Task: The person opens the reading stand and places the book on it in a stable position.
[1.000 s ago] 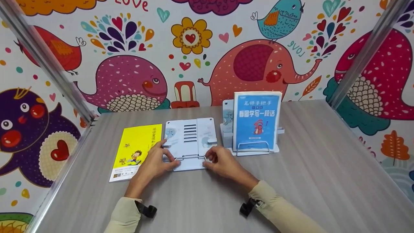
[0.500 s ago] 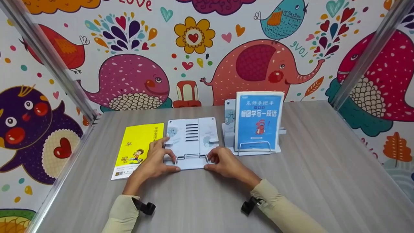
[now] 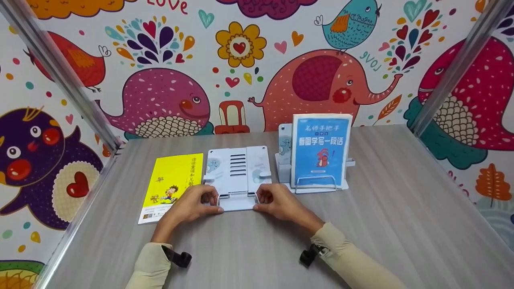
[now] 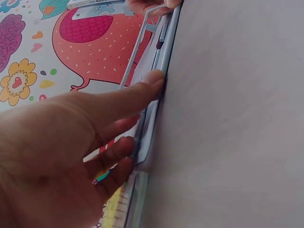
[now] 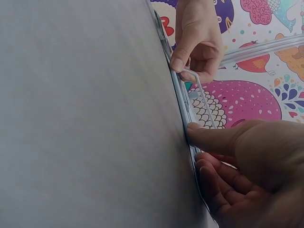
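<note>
A white book stand [image 3: 221,182] with slots and pale animal prints lies flat on the table. My left hand [image 3: 194,202] holds its near left corner, thumb on the front edge and the other fingers curled behind. On the near right corner, my right hand [image 3: 277,202] holds the stand in the same way, thumb at the front edge. A bent wire page holder [image 5: 205,99] rises at a slant from the front ledge in the right wrist view. Seen from the left wrist, the wire [image 4: 134,52] stands up between the two hands. Fingers partly hide its ends in the head view.
Left of the stand lies a yellow book [image 3: 172,170], partly behind my left hand. To the right, a blue book [image 3: 321,156] stands upright on a second white book stand [image 3: 284,170]. A cartoon-printed wall [image 3: 237,88] closes off the table's [image 3: 401,200] back.
My left index finger has drawn back from the stand's left side tab and curled in beside the other fingers. My right hand stays at its corner. The head view has shifted slightly.
</note>
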`<action>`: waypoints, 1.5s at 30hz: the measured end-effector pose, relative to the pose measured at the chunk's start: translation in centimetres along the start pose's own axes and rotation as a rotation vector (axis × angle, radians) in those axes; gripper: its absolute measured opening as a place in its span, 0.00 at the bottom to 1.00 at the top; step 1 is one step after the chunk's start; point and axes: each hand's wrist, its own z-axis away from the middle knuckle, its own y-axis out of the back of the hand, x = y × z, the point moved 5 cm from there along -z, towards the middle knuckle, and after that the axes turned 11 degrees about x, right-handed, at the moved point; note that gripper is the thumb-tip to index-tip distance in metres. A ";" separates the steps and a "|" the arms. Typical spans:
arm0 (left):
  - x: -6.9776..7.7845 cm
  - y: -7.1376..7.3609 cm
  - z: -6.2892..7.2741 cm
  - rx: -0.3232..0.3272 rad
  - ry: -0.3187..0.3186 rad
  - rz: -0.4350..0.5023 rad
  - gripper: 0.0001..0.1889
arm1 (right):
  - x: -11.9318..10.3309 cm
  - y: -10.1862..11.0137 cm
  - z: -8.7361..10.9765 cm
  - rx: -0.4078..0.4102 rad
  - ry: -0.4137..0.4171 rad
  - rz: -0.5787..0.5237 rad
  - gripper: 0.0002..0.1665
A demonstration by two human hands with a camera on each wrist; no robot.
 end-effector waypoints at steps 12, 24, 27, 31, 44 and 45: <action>-0.1 -0.2 0.1 -0.016 0.018 0.022 0.12 | 0.1 0.1 0.0 0.008 0.000 -0.005 0.11; 0.0 0.1 -0.7 0.130 0.149 0.044 0.17 | 0.7 2.3 -0.5 0.207 -0.021 -0.072 0.15; -0.2 0.4 -1.1 0.287 0.182 0.054 0.18 | 0.7 3.1 -0.5 0.319 -0.026 -0.087 0.18; -0.6 0.7 -1.3 0.482 0.234 0.059 0.16 | 0.6 2.9 -0.5 0.291 -0.037 -0.074 0.31; -1.2 0.3 -2.6 0.432 0.331 0.084 0.28 | 1.4 1.0 -0.5 0.140 -0.142 -0.116 0.53; -1.2 0.5 -2.7 0.435 0.342 0.103 0.27 | 1.5 1.1 -0.6 0.139 -0.145 -0.138 0.53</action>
